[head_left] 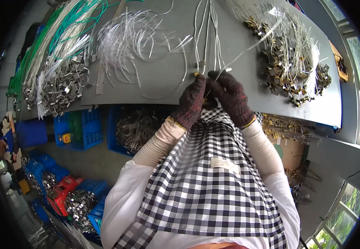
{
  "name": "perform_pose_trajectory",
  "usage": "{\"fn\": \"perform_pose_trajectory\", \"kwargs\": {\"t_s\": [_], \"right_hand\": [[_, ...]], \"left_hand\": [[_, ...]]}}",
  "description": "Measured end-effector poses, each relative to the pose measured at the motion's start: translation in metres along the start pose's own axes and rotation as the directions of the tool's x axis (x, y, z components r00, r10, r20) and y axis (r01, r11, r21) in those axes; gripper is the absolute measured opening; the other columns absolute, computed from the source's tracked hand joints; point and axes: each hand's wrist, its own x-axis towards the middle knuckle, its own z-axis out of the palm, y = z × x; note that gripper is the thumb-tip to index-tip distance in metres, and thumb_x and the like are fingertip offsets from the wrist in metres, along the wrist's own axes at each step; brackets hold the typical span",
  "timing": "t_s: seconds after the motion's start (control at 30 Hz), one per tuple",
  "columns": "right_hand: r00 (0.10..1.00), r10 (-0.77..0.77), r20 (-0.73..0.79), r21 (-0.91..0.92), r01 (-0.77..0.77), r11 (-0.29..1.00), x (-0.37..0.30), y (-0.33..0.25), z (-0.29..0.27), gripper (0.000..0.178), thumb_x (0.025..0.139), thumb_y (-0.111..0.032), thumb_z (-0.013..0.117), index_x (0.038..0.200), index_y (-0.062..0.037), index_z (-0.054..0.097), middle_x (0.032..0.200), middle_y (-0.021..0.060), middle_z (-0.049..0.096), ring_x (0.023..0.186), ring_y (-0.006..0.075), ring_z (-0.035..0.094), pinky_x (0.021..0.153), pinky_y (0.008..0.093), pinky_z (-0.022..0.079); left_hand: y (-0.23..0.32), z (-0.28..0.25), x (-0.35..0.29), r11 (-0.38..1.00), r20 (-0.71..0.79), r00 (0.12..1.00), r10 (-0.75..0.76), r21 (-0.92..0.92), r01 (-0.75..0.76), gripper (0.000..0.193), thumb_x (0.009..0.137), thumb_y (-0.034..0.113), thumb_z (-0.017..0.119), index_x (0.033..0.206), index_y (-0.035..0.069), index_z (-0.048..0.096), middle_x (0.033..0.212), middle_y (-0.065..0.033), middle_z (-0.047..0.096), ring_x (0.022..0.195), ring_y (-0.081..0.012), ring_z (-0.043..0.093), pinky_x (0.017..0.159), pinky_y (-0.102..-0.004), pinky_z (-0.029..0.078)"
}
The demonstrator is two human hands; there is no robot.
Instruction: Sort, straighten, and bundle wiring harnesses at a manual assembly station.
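Near the tabletop's [167, 68] near edge, abt. mid, best keep tips close & strands untwisted, I'd say, w/ L hand [192, 101] curled narrow (hold unclear), R hand [231, 95] pinching the pale strip [266, 35], grey cords [217, 37] running to the far edge.

Bare surface [252, 76] flanks the central wire strands [216, 39].
Left of the strands, stray ends from the clear-strip tangle [126, 35] curl into the gap; right, a loose strip [267, 34] cuts across wider room before the brass-fitted bundle [298, 66].
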Motion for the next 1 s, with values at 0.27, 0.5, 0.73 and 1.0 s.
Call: {"fn": "perform_pose_trajectory", "kwargs": {"t_s": [0.27, 0.5, 0.73, 1.0], "right_hand": [[0.988, 0.125, 0.096, -0.371, -0.081, 0.925, 0.021, 0.038, -0.020, 0.027, 0.093, -0.031, 0.071, 0.107, -0.0071, 0.072, 0.090, 0.0087, 0.073, 0.078, 0.0172, 0.068, 0.073, 0.0323, 0.053], [0.861, 0.453, 0.230, 0.141, -0.490, 0.860, -0.033, 0.015, 0.011, 0.031, 0.093, -0.021, 0.072, 0.119, -0.0032, 0.068, 0.103, 0.0071, 0.073, 0.087, 0.0125, 0.066, 0.079, 0.0298, 0.055], [0.890, 0.319, 0.325, -0.153, -0.284, 0.947, -0.023, -0.018, 0.003, 0.027, 0.094, -0.024, 0.065, 0.115, -0.0077, 0.069, 0.105, 0.0142, 0.072, 0.099, 0.0299, 0.069, 0.086, 0.0379, 0.054], [0.847, 0.497, 0.191, 0.227, -0.530, 0.817, -0.033, -0.009, -0.079, 0.022, 0.101, -0.020, 0.059, 0.113, -0.0008, 0.062, 0.090, 0.0088, 0.070, 0.073, 0.0150, 0.069, 0.067, 0.0298, 0.058]], "left_hand": [[-0.033, -0.080, 0.020, 0.299, -0.088, 0.955, 0.282, 0.954, 0.000, 0.031, 0.096, 0.037, 0.060, 0.099, 0.007, 0.068, 0.092, -0.0122, 0.070, 0.076, -0.0281, 0.070, 0.071, -0.0390, 0.057], [-0.049, -0.088, 0.008, 0.314, 0.060, 0.970, 0.238, 0.940, -0.135, 0.021, 0.092, 0.023, 0.059, 0.092, 0.003, 0.066, 0.083, -0.0128, 0.068, 0.070, -0.0248, 0.068, 0.062, -0.0403, 0.055], [0.038, -0.037, 0.000, 0.987, 0.057, 0.994, -0.092, -0.124, 0.098, 0.026, 0.096, 0.025, 0.065, 0.102, 0.001, 0.057, 0.076, -0.0043, 0.061, 0.064, -0.0111, 0.057, 0.058, -0.0258, 0.045], [0.079, 0.054, 0.052, 0.935, 0.283, 0.959, 0.028, -0.347, 0.075, 0.032, 0.095, 0.033, 0.066, 0.103, 0.003, 0.058, 0.078, -0.0048, 0.065, 0.068, -0.0106, 0.057, 0.063, -0.0251, 0.046]]}}
